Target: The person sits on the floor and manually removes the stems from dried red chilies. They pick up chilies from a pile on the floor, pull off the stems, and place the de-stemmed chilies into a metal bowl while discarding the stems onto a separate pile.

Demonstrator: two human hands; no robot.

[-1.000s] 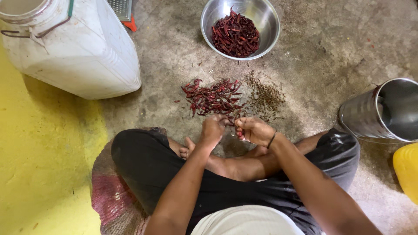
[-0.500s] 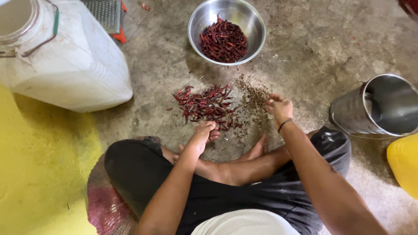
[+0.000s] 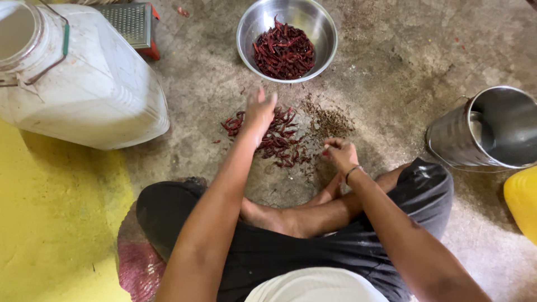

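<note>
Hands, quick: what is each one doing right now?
Left hand: open, fingers spread above the loose chilies, holding nothing visible.
Right hand: closed; its contents cannot be told.

A big white plastic jug lies left of the hands; a dented steel pot and yellow plastic container sit right.

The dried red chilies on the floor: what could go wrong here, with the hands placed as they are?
1. The left hand hovers open over the loose pile of dried red chilies, short of the steel bowl; anything dropped from it could land on the bare concrete floor.
2. The right hand is closed beside the heap of stems and seeds, next to the pile, so waste could mix in with the chilies.
</note>
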